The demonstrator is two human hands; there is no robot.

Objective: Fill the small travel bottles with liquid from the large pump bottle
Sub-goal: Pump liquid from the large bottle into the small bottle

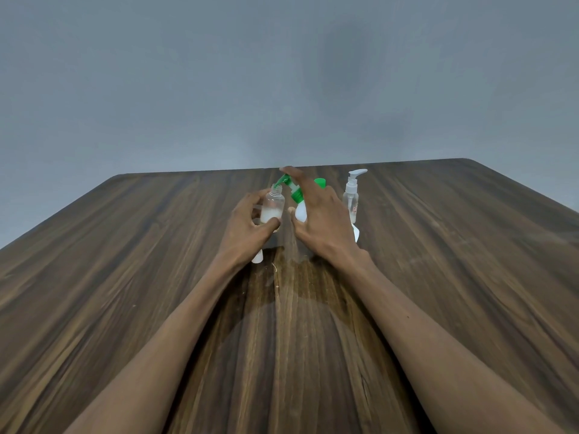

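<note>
At frame centre, your left hand (250, 223) pinches the light, slippery travel bottle (272, 208) low while your right hand (322, 214) lies open-fingered over the pump bottle (300, 205).

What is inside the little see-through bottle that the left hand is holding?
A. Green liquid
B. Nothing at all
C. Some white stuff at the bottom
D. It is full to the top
C: the small clear bottle gripped by the left hand shows a white layer in its lower part only, with the green pump spout aimed at its open neck.
</note>
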